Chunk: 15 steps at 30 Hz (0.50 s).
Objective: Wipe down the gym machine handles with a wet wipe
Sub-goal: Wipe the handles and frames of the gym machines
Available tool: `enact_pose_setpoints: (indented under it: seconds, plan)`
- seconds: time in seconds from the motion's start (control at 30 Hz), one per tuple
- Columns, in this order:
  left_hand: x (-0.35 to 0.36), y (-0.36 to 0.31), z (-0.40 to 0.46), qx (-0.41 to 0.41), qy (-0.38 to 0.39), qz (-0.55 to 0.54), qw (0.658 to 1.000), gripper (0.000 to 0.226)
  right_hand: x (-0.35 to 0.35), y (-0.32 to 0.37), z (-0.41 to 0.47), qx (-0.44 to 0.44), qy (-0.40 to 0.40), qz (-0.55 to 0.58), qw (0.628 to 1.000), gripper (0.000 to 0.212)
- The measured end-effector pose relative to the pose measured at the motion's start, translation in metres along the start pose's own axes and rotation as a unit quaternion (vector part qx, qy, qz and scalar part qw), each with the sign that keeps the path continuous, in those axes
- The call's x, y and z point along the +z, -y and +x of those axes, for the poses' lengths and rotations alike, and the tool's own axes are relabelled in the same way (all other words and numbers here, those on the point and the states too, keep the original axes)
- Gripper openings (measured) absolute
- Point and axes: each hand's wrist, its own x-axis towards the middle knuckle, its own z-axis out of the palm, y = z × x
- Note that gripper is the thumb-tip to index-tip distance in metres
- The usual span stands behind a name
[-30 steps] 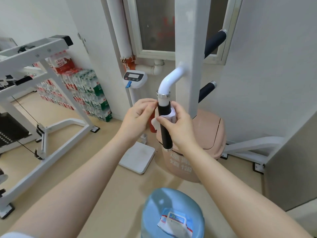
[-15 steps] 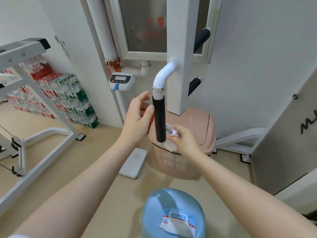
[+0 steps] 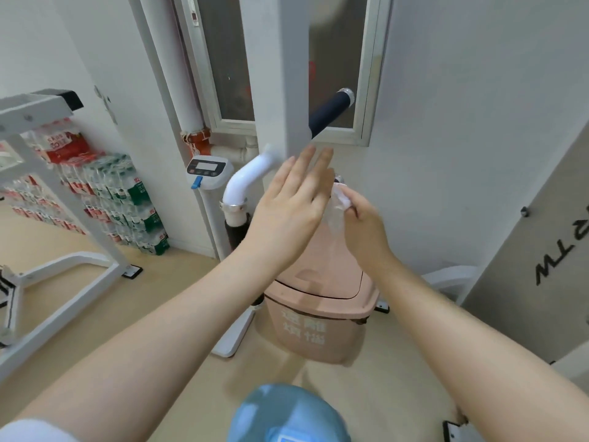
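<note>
Currently both hands are sitting in front of the white machine upright [image 3: 280, 74], above the pink lidded bin [image 3: 318, 317]. Left hand [image 3: 288, 212] is flat and released, fingers stretched up, gripping nothing; it's hiding most of the lower black handle [image 3: 236, 234], which is hanging from the curved white tube [image 3: 243, 181]. Only the handle's top section is showing, below the metal collar. Right hand [image 3: 361, 224] is pinching a bunched white wet wipe [image 3: 338, 202] between thumb and fingertips, just right of the left hand. Wipe is sitting close to a small metal end cap at the upright's right edge; can't tell if it's touching. Upper black handle [image 3: 330, 114] is sticking out to the right of the upright, across the window, well above both hands. Digital scale head [image 3: 208, 170] is standing left of the tube. Shrink-wrapped water bottle packs [image 3: 127, 199] are stacked against the left wall. Blue water jug top [image 3: 290, 416] is filling the bottom edge.
</note>
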Motion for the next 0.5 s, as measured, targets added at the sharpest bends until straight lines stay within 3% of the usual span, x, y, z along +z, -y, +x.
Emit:
enact_pose_setpoints:
  seconds: [0.1, 0.17, 0.27, 0.33, 0.5]
  plan:
    - [0.009, -0.005, 0.011, -0.071, 0.05, 0.062, 0.994, 0.056, -0.01, -0.007, 0.024, -0.028, 0.026, 0.004, 0.999, 0.045]
    - [0.016, -0.006, 0.011, -0.1, 0.074, 0.087, 0.988, 0.074, -0.01, -0.014, 0.038, -0.084, 0.057, -0.052, 0.993, 0.049]
    - [0.02, -0.006, 0.011, -0.107, 0.084, 0.128, 0.982, 0.077, 0.007, -0.028, 0.049, -0.182, 0.194, -0.153, 0.952, 0.042]
    - [0.02, -0.007, 0.011, -0.109, 0.088, 0.148, 0.979, 0.075, 0.022, -0.035, 0.049, -0.201, 0.264, -0.177, 0.926, 0.032]
    - [0.023, -0.005, 0.012, -0.12, 0.113, 0.191, 0.968, 0.073, 0.022, -0.057, 0.078, -0.288, 0.265, -0.221, 0.893, 0.055]
